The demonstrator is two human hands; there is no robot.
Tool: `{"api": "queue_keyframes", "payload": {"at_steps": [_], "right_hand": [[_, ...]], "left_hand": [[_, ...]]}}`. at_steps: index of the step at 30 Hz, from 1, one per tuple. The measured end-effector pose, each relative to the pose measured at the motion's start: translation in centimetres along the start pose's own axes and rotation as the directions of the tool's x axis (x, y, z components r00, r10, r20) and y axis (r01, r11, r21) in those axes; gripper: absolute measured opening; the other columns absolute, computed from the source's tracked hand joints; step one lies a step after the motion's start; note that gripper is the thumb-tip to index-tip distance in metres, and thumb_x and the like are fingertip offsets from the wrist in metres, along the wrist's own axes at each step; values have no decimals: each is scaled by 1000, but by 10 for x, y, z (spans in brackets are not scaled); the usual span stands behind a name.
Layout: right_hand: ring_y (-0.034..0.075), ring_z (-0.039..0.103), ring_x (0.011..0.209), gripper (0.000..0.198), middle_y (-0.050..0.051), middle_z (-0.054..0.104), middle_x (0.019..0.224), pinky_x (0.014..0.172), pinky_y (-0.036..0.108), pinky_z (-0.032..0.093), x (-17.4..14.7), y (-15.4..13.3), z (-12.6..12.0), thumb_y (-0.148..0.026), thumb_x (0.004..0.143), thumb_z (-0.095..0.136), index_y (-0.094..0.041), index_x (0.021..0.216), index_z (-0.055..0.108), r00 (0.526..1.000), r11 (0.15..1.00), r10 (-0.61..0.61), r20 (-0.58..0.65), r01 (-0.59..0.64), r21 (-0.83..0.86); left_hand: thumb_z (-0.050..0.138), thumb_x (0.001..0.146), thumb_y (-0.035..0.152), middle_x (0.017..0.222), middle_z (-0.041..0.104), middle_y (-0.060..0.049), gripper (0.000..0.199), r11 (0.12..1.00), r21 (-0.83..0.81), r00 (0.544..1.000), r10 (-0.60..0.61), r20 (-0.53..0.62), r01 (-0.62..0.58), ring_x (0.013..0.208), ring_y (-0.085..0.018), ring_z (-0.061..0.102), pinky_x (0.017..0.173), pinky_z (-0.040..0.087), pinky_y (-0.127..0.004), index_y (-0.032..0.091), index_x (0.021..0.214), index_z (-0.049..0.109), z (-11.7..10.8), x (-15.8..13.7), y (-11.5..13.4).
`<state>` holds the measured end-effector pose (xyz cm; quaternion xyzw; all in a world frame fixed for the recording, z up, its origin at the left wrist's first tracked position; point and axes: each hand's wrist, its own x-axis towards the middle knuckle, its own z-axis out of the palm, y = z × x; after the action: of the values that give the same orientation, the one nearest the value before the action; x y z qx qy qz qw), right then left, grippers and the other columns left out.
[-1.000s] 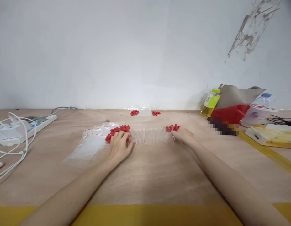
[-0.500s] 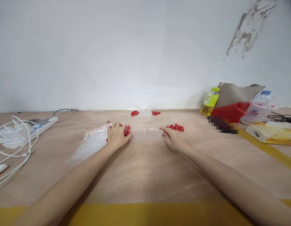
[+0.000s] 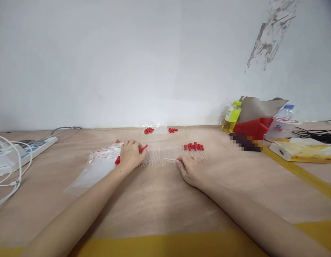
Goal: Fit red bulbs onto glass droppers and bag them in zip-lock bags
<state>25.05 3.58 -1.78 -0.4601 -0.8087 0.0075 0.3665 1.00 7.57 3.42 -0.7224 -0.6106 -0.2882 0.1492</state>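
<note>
Nothing legible. Yellow-green label (image 3: 233, 114) on small bottle (image 3: 231, 118) carries characters, too small to read; red and blue print (image 3: 278, 127) on clear jug (image 3: 281, 125), same.

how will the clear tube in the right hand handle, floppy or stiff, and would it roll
The tube is probably stiff, as it juts out straight from the fingertips of the right hand. Looking so thin, it is likely light. Its slim, straight shape suggests it may roll if pushed.
</note>
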Motion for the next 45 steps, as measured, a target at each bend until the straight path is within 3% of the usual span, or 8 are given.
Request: {"api": "queue_keyframes", "payload": {"at_steps": [4, 7, 13, 19, 27, 34, 39, 45], "right_hand": [[14, 56, 74, 24, 1, 66, 82, 83, 33, 24, -1, 1, 1, -28, 89, 36, -23, 90, 60, 997, 999, -32, -65, 32, -4], [13, 55, 72, 24, 0, 65, 75, 89, 37, 19, -2, -2, 2, -26, 89, 36, -23, 86, 60, 996, 999, -25, -85, 21, -42], [12, 55, 72, 22, 0, 66, 81, 87, 35, 20, -6, -13, 5, -22, 89, 34, -21, 87, 56, 993, 993, -122, 2, 122, -10], [10, 53, 68, 22, -1, 65, 81, 75, 29, 25, -7, -12, 4, -22, 89, 33, -21, 87, 55, 997, 997, -75, 20, 75, 13], [10, 53, 67, 23, 0, 65, 82, 75, 29, 26, -5, -13, 4, -24, 89, 34, -21, 88, 57, 993, 993, -114, 28, 114, 5], [10, 54, 68, 21, 0, 65, 82, 73, 28, 28, -6, -11, 2, -26, 88, 38, -22, 89, 59, 982, 984, -176, 65, 175, 14], [9, 52, 65, 20, -1, 63, 77, 72, 28, 28, -2, -6, 0, -23, 88, 40, -22, 88, 60, 964, 971, -238, 116, 236, 24], [9, 50, 64, 23, 0, 62, 74, 74, 31, 24, 3, 2, -4, -14, 84, 41, -22, 87, 62, 906, 904, -400, 138, 415, -105]], "left_hand": [[50, 79, 27, 72, 58, -1, 12, 873, -474, 976, 190, 108, -118, 63, -14, 53, 59, 42, -25, 16, 81, 54, -2, -30, 13], [50, 81, 26, 78, 60, -2, 21, 785, -612, 974, 201, 107, -95, 67, -14, 55, 59, 44, -24, 16, 99, 54, 6, -53, 19], [44, 86, 23, 90, 61, -5, 22, 740, -661, 938, 307, 164, -126, 82, -16, 56, 73, 44, -28, 20, 97, 62, 13, -65, 19], [46, 85, 22, 89, 62, -4, 17, 717, -685, 941, 307, 145, -128, 81, -16, 57, 72, 45, -27, 18, 92, 61, 12, -64, 19], [46, 85, 26, 86, 62, -4, 21, 703, -707, 946, 277, 170, -79, 75, -15, 58, 66, 46, -25, 17, 99, 58, 13, -68, 20], [45, 86, 27, 72, 60, -2, 20, 707, -698, 937, 310, 162, -113, 65, -12, 54, 60, 41, -22, 16, 83, 62, 8, -67, 24], [45, 86, 23, 77, 61, -2, 18, 673, -719, 908, 392, 150, -172, 71, -12, 55, 65, 42, -22, 17, 82, 61, -1, -67, 27], [47, 86, 24, 72, 63, 0, 18, 721, -649, 877, 449, 172, -242, 68, -12, 55, 66, 40, -23, 18, 80, 64, -2, -69, 29]]}}
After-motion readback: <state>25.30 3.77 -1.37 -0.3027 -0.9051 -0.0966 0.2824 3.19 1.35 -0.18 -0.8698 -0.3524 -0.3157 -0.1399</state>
